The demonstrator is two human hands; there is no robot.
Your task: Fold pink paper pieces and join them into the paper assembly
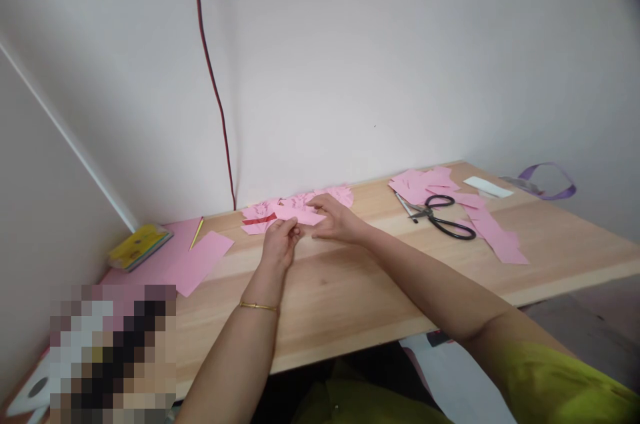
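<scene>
Well to the left of the left fingers, on a large pink sheet (167,257), a yellow packet (140,244), flat and smooth, contents impossible to make out. Pinched between thumb and fingers of the left hand (278,249), a flat pink paper strip (303,213) with slanting ends. Around its right end, fingers of the right hand (341,221) parted in a wide curve; cannot tell touching from just beside. Just beyond both sets of fingers, against the wall (380,77), a row of pink paper cut-outs (342,195) with frilled, rounded outlines, partly hidden by hands and strip. Immediately left of the held strip, a narrow red strip (260,219). Nearer the packet, left of the left fingers, a slim yellow pencil (197,234) and a smaller pink sheet (205,264), straight-edged. Right of the right fingers, an overlapping pile of pink scraps (417,184), black-handled metal scissors (427,212) with large loops, and a thin white pen (404,204). Farther right, a white strip (487,186) and a purple strap (565,192), partly beyond the edge of the pale wood-grained surface (320,317). Nearer than the left fingers, far left, a pixelated patch, hard to read.
</scene>
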